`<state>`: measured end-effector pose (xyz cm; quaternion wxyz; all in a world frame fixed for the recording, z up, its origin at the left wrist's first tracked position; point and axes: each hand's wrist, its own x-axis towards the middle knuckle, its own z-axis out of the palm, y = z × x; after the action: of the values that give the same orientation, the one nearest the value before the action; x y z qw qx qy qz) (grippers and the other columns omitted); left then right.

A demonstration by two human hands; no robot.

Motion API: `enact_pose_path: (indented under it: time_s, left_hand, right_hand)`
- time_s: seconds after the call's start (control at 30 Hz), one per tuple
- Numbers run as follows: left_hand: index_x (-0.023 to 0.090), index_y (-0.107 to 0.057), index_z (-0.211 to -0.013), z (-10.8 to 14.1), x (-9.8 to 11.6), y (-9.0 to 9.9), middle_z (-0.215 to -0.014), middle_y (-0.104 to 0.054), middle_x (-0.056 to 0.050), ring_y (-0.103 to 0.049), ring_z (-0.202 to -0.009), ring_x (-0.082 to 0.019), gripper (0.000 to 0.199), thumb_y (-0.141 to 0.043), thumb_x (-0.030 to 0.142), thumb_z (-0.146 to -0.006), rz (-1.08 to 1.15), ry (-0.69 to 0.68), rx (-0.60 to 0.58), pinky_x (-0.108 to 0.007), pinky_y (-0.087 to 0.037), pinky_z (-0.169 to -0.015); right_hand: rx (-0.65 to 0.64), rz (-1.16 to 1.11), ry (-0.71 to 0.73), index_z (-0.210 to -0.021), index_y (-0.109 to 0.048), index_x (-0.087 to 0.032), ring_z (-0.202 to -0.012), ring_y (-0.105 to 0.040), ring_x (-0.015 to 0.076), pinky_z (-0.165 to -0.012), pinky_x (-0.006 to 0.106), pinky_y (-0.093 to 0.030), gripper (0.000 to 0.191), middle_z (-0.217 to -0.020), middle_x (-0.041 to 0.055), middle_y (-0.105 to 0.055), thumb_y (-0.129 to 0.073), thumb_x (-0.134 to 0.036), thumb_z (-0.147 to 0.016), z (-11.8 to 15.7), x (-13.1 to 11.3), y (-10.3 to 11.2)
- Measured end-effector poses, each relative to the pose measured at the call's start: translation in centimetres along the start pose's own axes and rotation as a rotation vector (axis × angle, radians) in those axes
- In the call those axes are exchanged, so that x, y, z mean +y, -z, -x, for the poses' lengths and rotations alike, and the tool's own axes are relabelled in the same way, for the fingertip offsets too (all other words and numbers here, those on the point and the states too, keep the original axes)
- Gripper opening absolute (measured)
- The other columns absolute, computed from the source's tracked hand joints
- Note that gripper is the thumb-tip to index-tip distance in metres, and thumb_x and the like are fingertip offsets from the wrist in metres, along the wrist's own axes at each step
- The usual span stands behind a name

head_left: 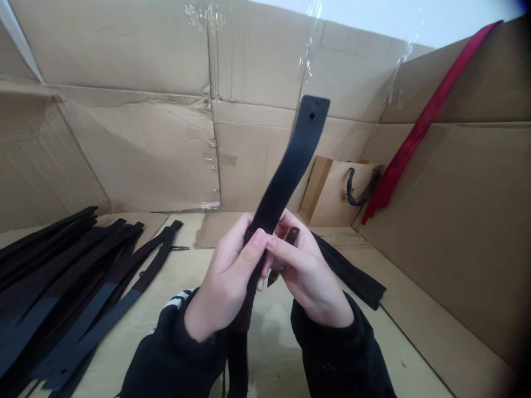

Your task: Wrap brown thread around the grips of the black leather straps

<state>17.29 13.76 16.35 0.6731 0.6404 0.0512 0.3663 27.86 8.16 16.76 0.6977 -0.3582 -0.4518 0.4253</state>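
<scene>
Left hand (226,282) and right hand (309,271): black-sleeved, raised together at centre, wrists turned inward, fingers curled. Both clench one black strap (286,171), upright above the grip, a punched hole (312,116) near its top end, its lower length hanging below. Left of the grip: overlapping black straps (53,276). Right of it: a further black strap stack (352,271) on a pale board surface (394,342). Beyond: corrugated cardboard sheets (133,149), a kraft paper bag (344,188), a red strip (415,132).

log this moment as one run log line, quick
left hand: grips black strap, holed end up | right hand: pinches same strap | nearby: pile of black straps, kraft paper bag
</scene>
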Motion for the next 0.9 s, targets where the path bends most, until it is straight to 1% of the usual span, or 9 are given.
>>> enact_pose_path:
  time_s: [0.07,0.17,0.43,0.5,0.67,0.8,0.9]
  left_hand:
    - [0.02,-0.05,-0.091,-0.1,-0.2,0.3,-0.058,-0.046,0.004,-0.044,-0.047,-0.004,0.025,-0.042,0.044,-0.09,0.005,-0.027,-0.051,-0.015,-0.039,-0.044]
    - [0.02,-0.05,-0.095,-0.3,-0.4,0.6,-0.059,-0.046,0.005,-0.044,-0.047,-0.004,0.023,-0.043,0.042,-0.09,-0.003,-0.029,-0.098,-0.015,-0.04,-0.044]
    - [0.02,-0.05,-0.103,-0.3,-0.3,1.2,-0.058,-0.047,0.005,-0.045,-0.048,-0.005,0.028,-0.043,0.044,-0.089,0.013,-0.014,-0.146,-0.015,-0.042,-0.044]
    - [0.02,-0.05,-0.102,-0.3,-0.3,1.3,-0.058,-0.047,0.004,-0.045,-0.048,-0.005,0.028,-0.042,0.044,-0.09,0.026,-0.011,-0.138,-0.016,-0.042,-0.045]
    - [0.018,-0.053,-0.091,-0.2,-0.2,0.8,-0.053,-0.046,0.005,-0.045,-0.045,-0.004,0.026,-0.039,0.04,-0.092,0.069,0.005,-0.054,-0.015,-0.04,-0.044]
    - [0.016,-0.054,-0.093,0.0,-0.1,0.1,-0.052,-0.046,0.005,-0.042,-0.043,-0.004,0.027,-0.037,0.037,-0.093,0.115,-0.007,-0.043,-0.017,-0.039,-0.047]
    - [0.015,-0.055,-0.096,0.0,0.0,0.0,-0.052,-0.047,0.004,-0.041,-0.041,-0.004,0.031,-0.036,0.039,-0.093,0.14,-0.01,-0.042,-0.018,-0.036,-0.046]
  right_hand:
    - [0.001,-0.021,-0.011,-0.089,-0.05,-0.019,-0.042,-0.056,0.0076,-0.038,0.021,-0.052,0.03,-0.067,-0.0075,-0.047,-0.072,-0.03,-0.073,-0.1,0.2,0.0]
    - [0.002,-0.032,-0.019,-0.088,-0.049,-0.019,-0.04,-0.054,0.007,-0.038,0.02,-0.052,0.032,-0.063,-0.0081,-0.048,-0.073,-0.034,-0.073,-0.1,0.3,0.0]
    - [0.003,-0.041,-0.053,-0.089,-0.05,-0.02,-0.041,-0.056,0.0066,-0.04,0.019,-0.054,0.033,-0.064,-0.0089,-0.048,-0.074,-0.036,-0.072,0.1,0.2,-0.4]
    - [0.0,-0.039,-0.043,-0.09,-0.05,-0.02,-0.041,-0.057,0.0068,-0.04,0.019,-0.054,0.032,-0.064,-0.0088,-0.049,-0.073,-0.036,-0.073,0.1,0.4,-0.4]
    - [-0.037,-0.054,-0.023,-0.091,-0.05,-0.019,-0.041,-0.059,0.0075,-0.039,0.016,-0.052,0.03,-0.062,-0.0093,-0.049,-0.072,-0.031,-0.075,-0.1,0.6,-0.2]
    - [-0.113,-0.106,0.018,-0.094,-0.05,-0.019,-0.044,-0.061,0.0086,-0.04,0.018,-0.054,0.028,-0.065,-0.0093,-0.046,-0.07,-0.028,-0.077,-0.2,0.5,0.3]
    - [-0.151,-0.114,0.042,-0.099,-0.052,-0.02,-0.048,-0.063,0.0093,-0.043,0.021,-0.057,0.027,-0.067,-0.0091,-0.046,-0.068,-0.027,-0.079,-0.1,0.4,0.6]
